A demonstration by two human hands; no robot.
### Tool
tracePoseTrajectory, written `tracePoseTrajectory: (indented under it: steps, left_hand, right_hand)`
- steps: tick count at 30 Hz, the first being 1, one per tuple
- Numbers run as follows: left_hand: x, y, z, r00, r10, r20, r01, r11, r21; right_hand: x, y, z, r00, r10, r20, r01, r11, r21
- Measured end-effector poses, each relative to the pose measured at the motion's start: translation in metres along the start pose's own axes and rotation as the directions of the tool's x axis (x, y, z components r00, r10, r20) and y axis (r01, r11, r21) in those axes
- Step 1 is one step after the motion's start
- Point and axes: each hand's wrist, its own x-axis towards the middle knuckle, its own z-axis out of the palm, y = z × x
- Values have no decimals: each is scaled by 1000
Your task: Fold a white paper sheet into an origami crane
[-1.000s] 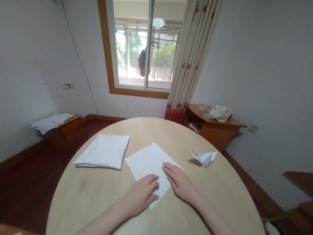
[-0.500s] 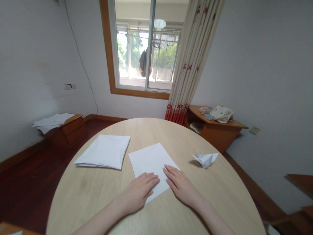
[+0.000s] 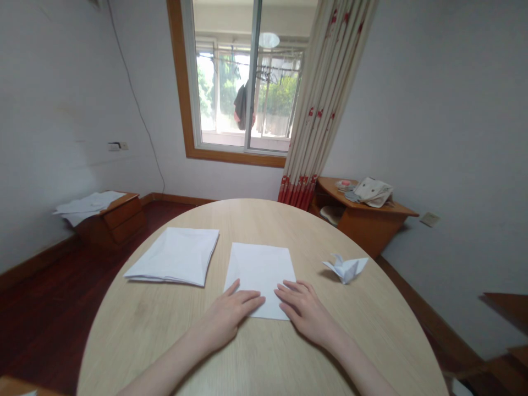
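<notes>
A white square sheet of paper (image 3: pixel 262 269) lies flat on the round wooden table, its near edge roughly facing me. On its lower left part rests my left hand (image 3: pixel 235 309), fingers stretched out and thumb apart. My right hand (image 3: pixel 303 307) lies over the lower right edge with its fingers spread on the paper. Neither hand grips anything. To the right stands a folded white paper crane (image 3: pixel 345 268). At the left is a stack of white paper sheets (image 3: pixel 175 256), apart from both hands.
The round table (image 3: pixel 264 363) has a curved edge all around. Beyond it stand a small drawer cabinet (image 3: pixel 124 220) with papers on top at left, and a corner shelf (image 3: pixel 371 223) with a cloth bag (image 3: pixel 373 192) at right. A curtain (image 3: pixel 317 126) hangs beside the window.
The sheet between my hands has turned from a diamond-like slant to nearly square with me. My left hand has shifted slightly up and left; my right hand has barely moved.
</notes>
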Motion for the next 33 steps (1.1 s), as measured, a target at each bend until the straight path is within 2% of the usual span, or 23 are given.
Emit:
tracePoseTrajectory:
  steps: [9, 13, 21, 25, 29, 33]
  left_hand:
    - [3, 4, 6, 985, -125, -123, 137, 986, 97]
    - [3, -1, 13, 979, -138, -148, 158, 977, 139]
    - [3, 0, 11, 983, -163, -90, 177, 968, 179]
    - [2, -1, 9, 986, -163, -35, 166, 964, 207]
    - [1, -3, 11, 987, -151, -50, 159, 961, 224]
    - [2, -5, 14, 986, -151, -77, 165, 957, 237]
  right_hand:
    - [0, -12, -11, 994, -63, 84, 55, 993, 101]
    - [0, -17, -15, 991, -86, 106, 69, 985, 155]
    - [-2, -25, -19, 983, -107, 148, 74, 974, 215]
    - [-2, -30, -24, 969, -110, 219, 50, 963, 264]
    - [-1, -34, -26, 954, -119, 275, 35, 956, 290]
    - [-2, -34, -24, 954, -126, 274, 46, 959, 280]
